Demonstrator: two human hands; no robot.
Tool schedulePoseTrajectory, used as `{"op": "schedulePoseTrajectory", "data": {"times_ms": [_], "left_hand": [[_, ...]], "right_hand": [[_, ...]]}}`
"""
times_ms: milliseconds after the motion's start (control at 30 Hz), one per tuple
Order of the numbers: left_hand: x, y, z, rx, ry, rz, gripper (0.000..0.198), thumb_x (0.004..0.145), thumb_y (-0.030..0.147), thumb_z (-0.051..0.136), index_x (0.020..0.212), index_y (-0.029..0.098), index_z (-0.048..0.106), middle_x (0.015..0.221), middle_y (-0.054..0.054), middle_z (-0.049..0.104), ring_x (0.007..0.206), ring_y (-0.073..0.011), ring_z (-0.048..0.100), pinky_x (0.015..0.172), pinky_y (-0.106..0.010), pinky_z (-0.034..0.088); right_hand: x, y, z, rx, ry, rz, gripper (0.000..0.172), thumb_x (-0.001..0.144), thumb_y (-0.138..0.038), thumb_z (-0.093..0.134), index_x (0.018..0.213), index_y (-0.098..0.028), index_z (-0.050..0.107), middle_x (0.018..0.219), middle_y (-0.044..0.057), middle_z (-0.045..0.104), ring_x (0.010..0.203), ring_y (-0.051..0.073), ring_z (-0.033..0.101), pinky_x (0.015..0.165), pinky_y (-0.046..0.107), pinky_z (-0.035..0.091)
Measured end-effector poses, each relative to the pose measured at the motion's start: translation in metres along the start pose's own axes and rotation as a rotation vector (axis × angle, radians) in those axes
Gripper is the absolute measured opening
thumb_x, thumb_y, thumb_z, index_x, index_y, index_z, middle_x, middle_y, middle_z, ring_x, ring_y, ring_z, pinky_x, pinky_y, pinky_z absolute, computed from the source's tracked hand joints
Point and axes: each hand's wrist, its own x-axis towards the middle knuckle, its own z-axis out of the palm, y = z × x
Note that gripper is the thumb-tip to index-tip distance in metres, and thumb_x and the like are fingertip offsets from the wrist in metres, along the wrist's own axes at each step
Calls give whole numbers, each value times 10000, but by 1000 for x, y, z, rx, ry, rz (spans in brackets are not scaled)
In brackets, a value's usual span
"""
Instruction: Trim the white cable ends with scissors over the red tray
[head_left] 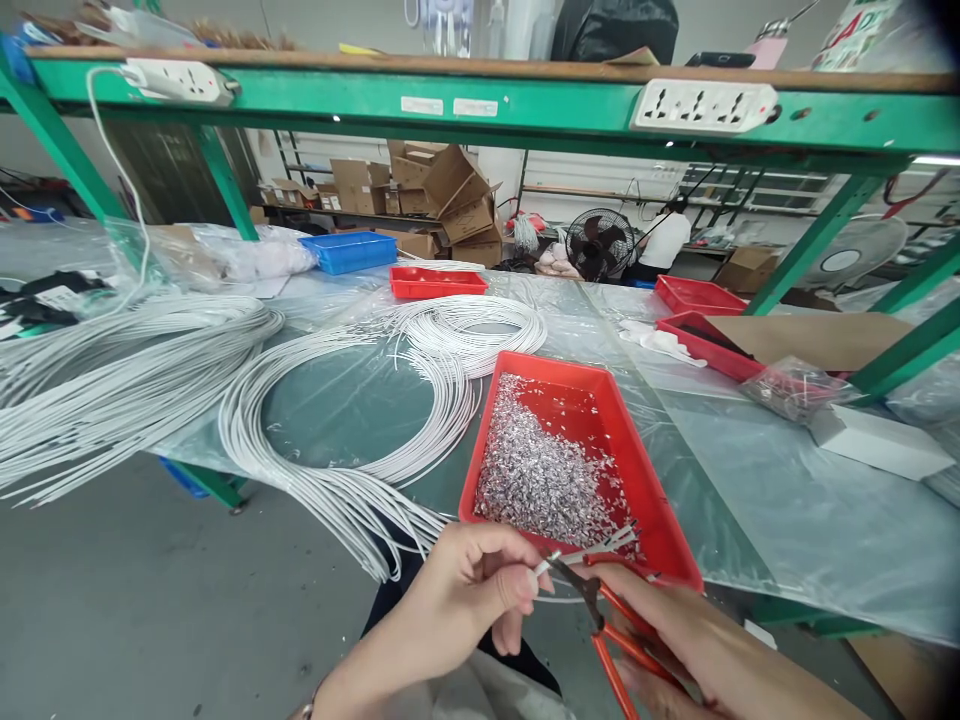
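A coil (pixel 241 415) of white wires lay left of the frame's centre, and at the lower middle the left hand (pixel 484 590) had thumb and forefinger pinched together on a wire (pixel 541 568), its tip at the jaws of the pliers (pixel 591 592), just below the red tray (pixel 637 450) of shiny bits (pixel 529 470). At the lower right, the right hand (pixel 660 625) was wrapped round the pliers' parted handles, though whether the jaws gripped the tip could not be told. The step looked like trimming or crimping that tip, calling next for a steady wire and a firm squeeze.
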Motion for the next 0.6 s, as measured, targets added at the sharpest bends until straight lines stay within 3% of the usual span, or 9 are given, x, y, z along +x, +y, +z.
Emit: {"op": "schedulePoseTrajectory", "data": {"times_ms": [100,167,233,300,400,467,533,600], "left_hand": [[3,-4,-6,-306,-257,-43,286,842,299,520,740,32,526,550,-45,468,384,-59,452,339,-127,300],[4,-7,-9,-439,-339,-81,276,845,261,506,690,33,498,542,-35,439,355,-57,419,301,-137,272],[4,-7,-8,-435,-314,-92,268,852,256,495,696,38,492,561,-27,433,351,-44,407,299,-130,265],[4,-7,-4,-296,-243,-67,275,863,301,487,775,42,521,548,-17,436,355,-36,405,317,-118,275],[1,-4,3,-6,-111,-98,356,862,397,467,794,51,515,509,-8,414,371,-31,396,355,-113,290],[-2,-1,6,145,-68,-89,371,874,407,439,761,58,492,535,-14,413,401,-24,407,384,-110,299],[-3,3,6,281,-65,8,331,895,357,410,777,61,501,632,-36,457,444,-13,418,413,-110,317],[-3,6,3,401,-54,119,259,898,287,411,829,77,545,743,-49,493,477,-5,426,431,-114,338]], "right_hand": [[-4,5,0,22,-66,4,397,897,-339,287,1264,-227,390,1115,113,543,964,202,572,642,245,518],[-6,8,0,100,-103,46,408,897,-355,306,1272,-224,398,1142,121,521,982,211,554,629,236,504],[-5,9,0,239,-101,129,406,887,-366,347,1249,-206,439,1138,125,510,993,202,535,692,235,487],[1,8,2,423,-49,203,401,871,-383,403,1190,-156,487,994,126,531,848,161,546,672,224,462],[18,1,13,740,56,123,342,843,-340,499,1101,-115,499,744,45,493,514,47,387,468,176,319],[31,-5,23,987,108,48,194,840,-286,527,907,-104,520,588,-4,445,421,19,323,424,181,219],[41,-12,31,1334,125,44,248,869,-295,500,718,-106,444,428,-36,332,379,21,274,437,194,186],[47,-16,38,1617,82,79,332,891,-344,464,674,-114,362,355,-57,214,363,28,191,446,197,175]]}}
